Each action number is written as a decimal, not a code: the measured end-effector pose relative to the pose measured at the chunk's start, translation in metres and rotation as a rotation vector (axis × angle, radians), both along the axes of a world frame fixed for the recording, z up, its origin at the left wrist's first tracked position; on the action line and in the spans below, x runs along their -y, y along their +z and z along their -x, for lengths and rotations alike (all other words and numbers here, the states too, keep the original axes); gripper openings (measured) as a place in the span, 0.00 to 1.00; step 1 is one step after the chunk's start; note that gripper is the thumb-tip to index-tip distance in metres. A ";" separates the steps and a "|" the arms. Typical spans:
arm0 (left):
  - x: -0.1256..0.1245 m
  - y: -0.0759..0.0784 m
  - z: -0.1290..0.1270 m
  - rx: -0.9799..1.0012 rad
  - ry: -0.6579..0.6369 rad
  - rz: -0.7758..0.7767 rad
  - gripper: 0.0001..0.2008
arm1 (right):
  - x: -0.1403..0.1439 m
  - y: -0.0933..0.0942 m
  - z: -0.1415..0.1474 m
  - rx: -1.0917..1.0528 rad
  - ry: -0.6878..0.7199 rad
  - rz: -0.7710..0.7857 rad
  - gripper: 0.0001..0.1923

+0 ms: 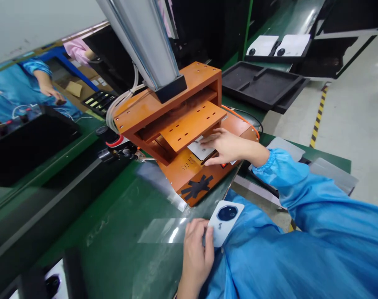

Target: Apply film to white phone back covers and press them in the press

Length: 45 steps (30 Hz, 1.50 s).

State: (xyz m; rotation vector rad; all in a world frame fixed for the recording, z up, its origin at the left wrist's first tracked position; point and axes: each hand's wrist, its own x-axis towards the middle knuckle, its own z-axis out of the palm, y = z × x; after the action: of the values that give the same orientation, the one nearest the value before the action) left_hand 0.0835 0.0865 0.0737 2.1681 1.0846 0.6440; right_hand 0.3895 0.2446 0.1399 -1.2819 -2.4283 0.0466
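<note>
My left hand (197,249) holds a white phone (223,232) by its lower end, thumb on one side and fingers on the other. The phone's back faces up, showing a large round dark camera module. My right hand (226,145) reaches into an orange press (176,120), its fingers spread over a second white phone (201,150) on the press bed. Fingertips lie at that phone's surface, and the thumb is near its front edge. Part of this phone is hidden under my hand and the press's upper plate.
A metal cylinder (145,41) rises above the press. Clear film (162,230) lies on the green table (114,232). Black trays (260,85) stand behind, with white phones (291,45) farther back. A co-worker's hand (50,89) shows at the left, beyond a dark bin (30,145).
</note>
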 end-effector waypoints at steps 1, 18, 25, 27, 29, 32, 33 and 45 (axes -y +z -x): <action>-0.003 0.001 -0.004 -0.019 -0.017 -0.067 0.09 | 0.007 -0.003 0.005 -0.019 -0.032 -0.040 0.30; -0.044 -0.015 -0.027 -0.220 0.077 -0.574 0.04 | 0.114 -0.116 -0.053 -0.236 -0.779 -0.252 0.27; -0.019 -0.011 -0.019 0.028 0.103 -0.382 0.05 | 0.167 -0.115 -0.028 -0.691 -0.411 -0.015 0.25; -0.007 -0.020 -0.023 0.134 0.134 -0.197 0.06 | 0.203 -0.123 0.003 -0.878 -0.184 0.333 0.29; 0.002 -0.032 -0.032 0.167 0.104 -0.029 0.07 | 0.232 -0.135 0.037 -1.037 -0.177 0.535 0.23; 0.009 -0.052 -0.051 0.101 -0.058 0.067 0.11 | 0.249 -0.157 0.056 -1.073 -0.514 0.496 0.13; 0.010 -0.057 -0.056 0.066 -0.114 0.072 0.15 | 0.251 -0.163 0.046 -1.044 -0.625 0.462 0.14; 0.022 -0.089 -0.048 -0.084 -0.469 0.249 0.16 | 0.363 -0.189 -0.198 -0.117 -1.272 0.389 0.11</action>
State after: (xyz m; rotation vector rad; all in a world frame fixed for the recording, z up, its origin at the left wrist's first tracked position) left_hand 0.1311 0.0643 -0.0149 2.1331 0.6176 0.1948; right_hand 0.5877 -0.1186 -0.0490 -2.6325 -1.1551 0.2288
